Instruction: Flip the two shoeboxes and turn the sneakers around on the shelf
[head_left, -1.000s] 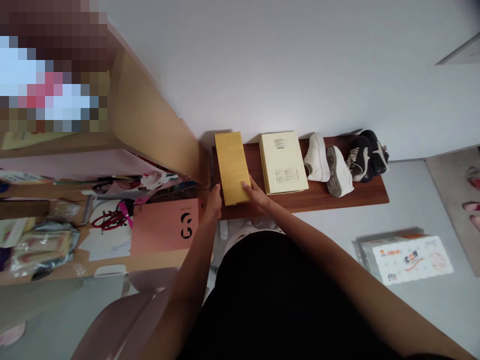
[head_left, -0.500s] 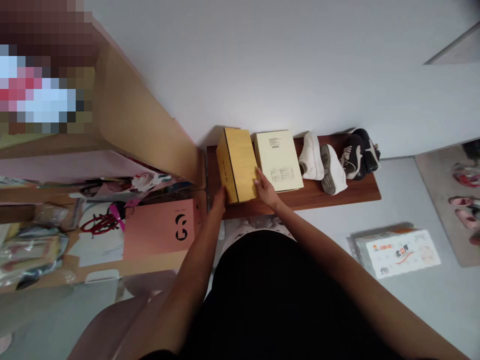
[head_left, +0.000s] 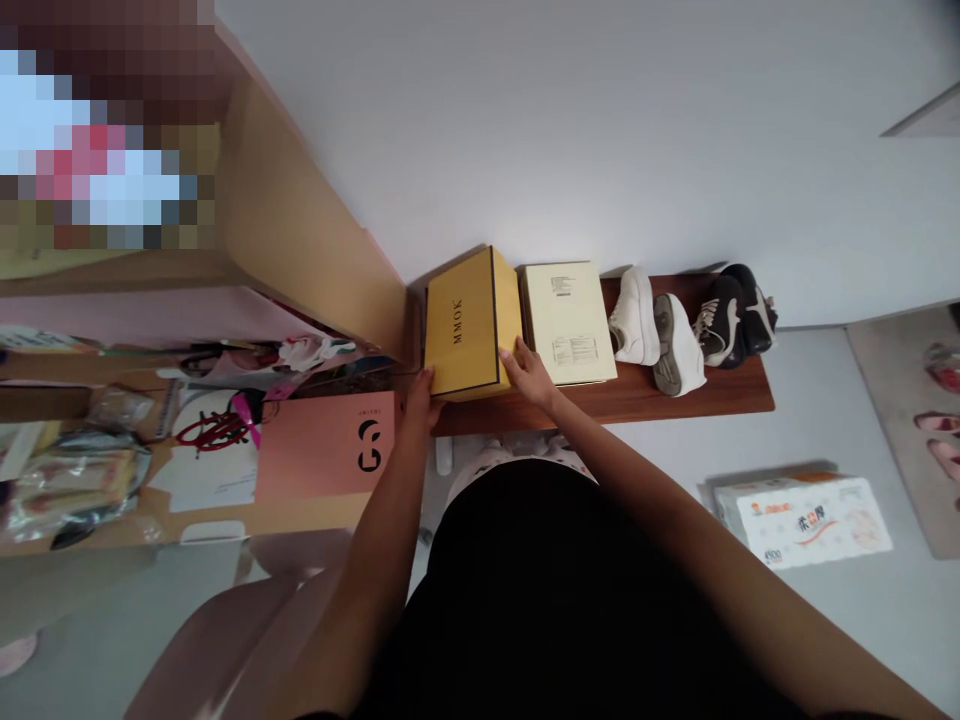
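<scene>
A yellow shoebox (head_left: pixel 459 325) marked "MMOK" rests at the left end of a dark wooden shelf (head_left: pixel 600 402), slightly tilted, its lettered face upward. My left hand (head_left: pixel 423 393) grips its near left corner. At the near right side, my right hand (head_left: pixel 529 374) presses its fingers against the box. Just right of it lies a cream box (head_left: pixel 566 315) with printed labels. Beyond that are a white sneaker (head_left: pixel 636 318), another white shoe (head_left: pixel 679 345) on its side showing its grey sole, and a pair of black shoes (head_left: pixel 721 322).
A desk (head_left: pixel 330 514) on the left carries a pink box (head_left: pixel 322 450), red cord (head_left: pixel 214 430) and plastic-wrapped items; a wooden panel (head_left: pixel 300 200) rises above it. On the floor at right lies a tissue pack (head_left: pixel 810 520). A wall (head_left: pixel 562 130) backs the shelf.
The yellow shoebox has rolled leftward between my hands, so its lettered side now faces up. My left hand has shifted slightly left, and the view has moved a little.
</scene>
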